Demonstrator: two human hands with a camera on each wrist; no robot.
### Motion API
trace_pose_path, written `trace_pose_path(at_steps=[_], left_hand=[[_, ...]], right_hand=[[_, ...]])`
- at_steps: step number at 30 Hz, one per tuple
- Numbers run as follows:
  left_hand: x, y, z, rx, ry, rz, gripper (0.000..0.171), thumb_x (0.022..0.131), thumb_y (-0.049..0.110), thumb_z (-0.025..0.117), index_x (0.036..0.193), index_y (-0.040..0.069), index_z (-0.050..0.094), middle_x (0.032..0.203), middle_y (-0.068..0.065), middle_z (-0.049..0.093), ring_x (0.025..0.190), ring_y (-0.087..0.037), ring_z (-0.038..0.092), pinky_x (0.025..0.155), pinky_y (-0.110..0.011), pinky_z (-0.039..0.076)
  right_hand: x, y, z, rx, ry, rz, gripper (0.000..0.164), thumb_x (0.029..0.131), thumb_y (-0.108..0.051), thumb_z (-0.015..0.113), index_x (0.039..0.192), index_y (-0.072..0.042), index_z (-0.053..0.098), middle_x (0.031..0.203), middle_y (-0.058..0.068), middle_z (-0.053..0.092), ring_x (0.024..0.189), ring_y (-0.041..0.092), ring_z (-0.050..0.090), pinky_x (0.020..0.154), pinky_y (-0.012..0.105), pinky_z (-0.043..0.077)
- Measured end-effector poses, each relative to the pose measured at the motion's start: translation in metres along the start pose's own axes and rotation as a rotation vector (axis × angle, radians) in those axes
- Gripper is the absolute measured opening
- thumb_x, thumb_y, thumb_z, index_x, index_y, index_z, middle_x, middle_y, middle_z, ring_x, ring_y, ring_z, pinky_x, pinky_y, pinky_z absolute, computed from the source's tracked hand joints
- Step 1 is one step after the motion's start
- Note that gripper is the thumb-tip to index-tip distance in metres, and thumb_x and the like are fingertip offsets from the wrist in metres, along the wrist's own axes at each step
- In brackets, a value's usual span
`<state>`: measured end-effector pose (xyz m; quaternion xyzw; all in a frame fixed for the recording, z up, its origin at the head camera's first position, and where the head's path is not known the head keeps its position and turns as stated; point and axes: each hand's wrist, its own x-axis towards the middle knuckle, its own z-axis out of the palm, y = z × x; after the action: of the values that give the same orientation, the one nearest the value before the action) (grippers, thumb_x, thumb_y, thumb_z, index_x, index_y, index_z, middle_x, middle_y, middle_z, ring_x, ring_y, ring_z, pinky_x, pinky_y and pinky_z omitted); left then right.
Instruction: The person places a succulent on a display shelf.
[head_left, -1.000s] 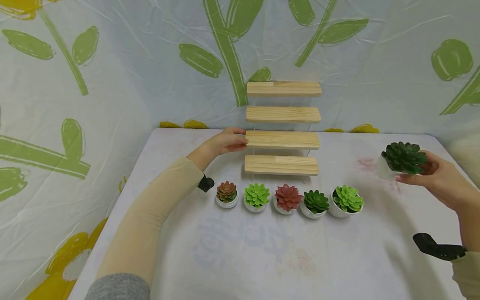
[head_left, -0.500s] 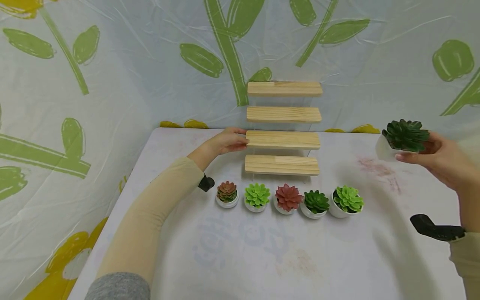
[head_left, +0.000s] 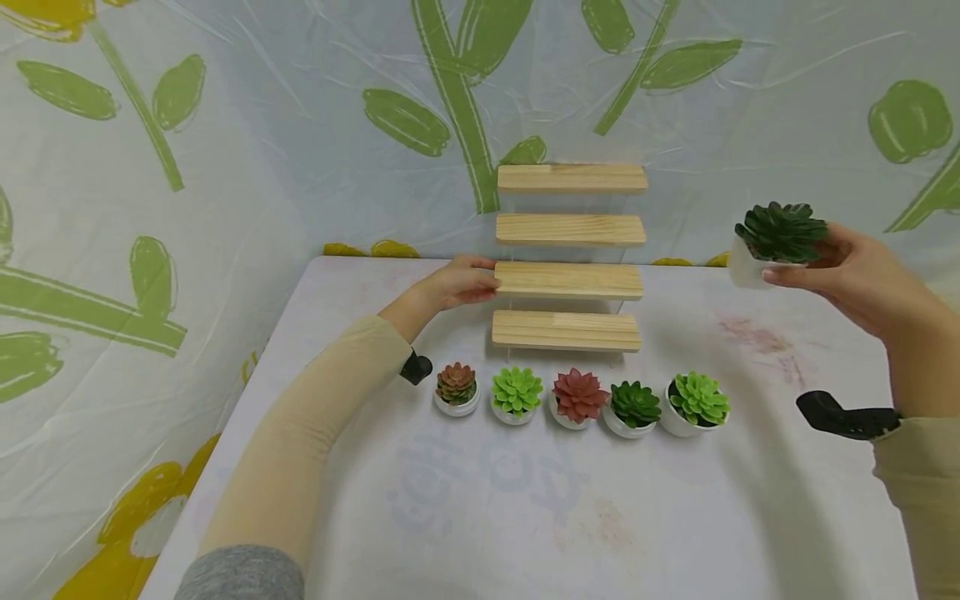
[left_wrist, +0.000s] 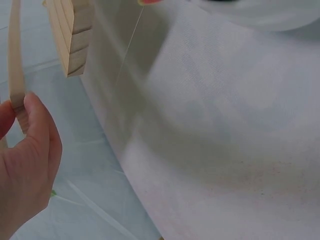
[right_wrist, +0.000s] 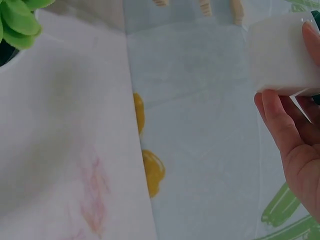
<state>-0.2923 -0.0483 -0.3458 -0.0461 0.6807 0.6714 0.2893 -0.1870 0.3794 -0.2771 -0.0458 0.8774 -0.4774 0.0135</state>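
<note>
On the counter (head_left: 510, 525), five potted succulents (head_left: 579, 396) line up. Fingers of the right hand (head_left: 870, 279) grip a dark-green potted succulent (head_left: 780, 233) aloft, right of the wooden shelf (head_left: 566, 329), higher than a second ago; fingers of the left hand (head_left: 459, 283) still pinch the shelf's second-lowest plank (head_left: 568, 281).
</note>
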Motion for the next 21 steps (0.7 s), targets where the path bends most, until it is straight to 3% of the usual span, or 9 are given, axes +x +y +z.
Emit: trace_pose_path(at_steps=[7,10,13,17,21], left_hand=[[-0.001,-0.001,0.0,0.009,-0.003,0.013,0.053,0.091,-0.006,0.054,0.14,-0.001,0.036,0.128,-0.023,0.047,0.097,-0.023,0.055,0.098,-0.034,0.045],[-0.001,-0.002,-0.001,-0.002,-0.009,0.02,0.052,0.091,-0.006,0.054,0.14,-0.001,0.036,0.128,-0.023,0.047,0.091,-0.02,0.056,0.099,-0.035,0.044],[-0.002,-0.002,-0.002,-0.006,-0.017,0.027,0.053,0.091,-0.006,0.053,0.141,-0.001,0.035,0.128,-0.022,0.046,0.087,-0.018,0.055,0.1,-0.036,0.043],[-0.002,-0.002,-0.004,-0.01,-0.029,0.035,0.055,0.092,-0.006,0.052,0.143,-0.001,0.032,0.13,-0.022,0.045,0.087,-0.018,0.054,0.101,-0.036,0.043],[0.0,-0.004,-0.004,-0.006,-0.051,0.053,0.056,0.092,-0.006,0.052,0.143,-0.002,0.031,0.128,-0.022,0.046,0.083,-0.016,0.055,0.101,-0.037,0.042]], right_hand=[[0.014,-0.021,0.011,0.094,-0.051,-0.018,0.053,0.089,0.0,0.06,0.133,-0.025,0.042,0.115,-0.017,0.052,0.095,-0.006,0.056,0.073,0.005,0.044],[0.021,-0.03,0.016,0.078,-0.076,-0.002,0.053,0.091,-0.003,0.059,0.135,-0.024,0.038,0.118,-0.016,0.048,0.095,-0.005,0.055,0.074,0.006,0.045],[0.029,-0.041,0.022,0.037,-0.085,0.038,0.06,0.092,-0.011,0.06,0.143,-0.022,0.031,0.121,-0.015,0.043,0.095,-0.006,0.054,0.088,0.013,0.044],[0.04,-0.053,0.029,0.003,-0.097,0.069,0.073,0.091,-0.02,0.062,0.15,-0.02,0.018,0.128,-0.009,0.038,0.095,-0.007,0.053,0.108,0.032,0.033],[0.048,-0.06,0.033,0.02,-0.104,0.066,0.073,0.091,-0.021,0.063,0.15,-0.019,0.019,0.126,-0.009,0.04,0.095,-0.005,0.054,0.105,0.029,0.037]])
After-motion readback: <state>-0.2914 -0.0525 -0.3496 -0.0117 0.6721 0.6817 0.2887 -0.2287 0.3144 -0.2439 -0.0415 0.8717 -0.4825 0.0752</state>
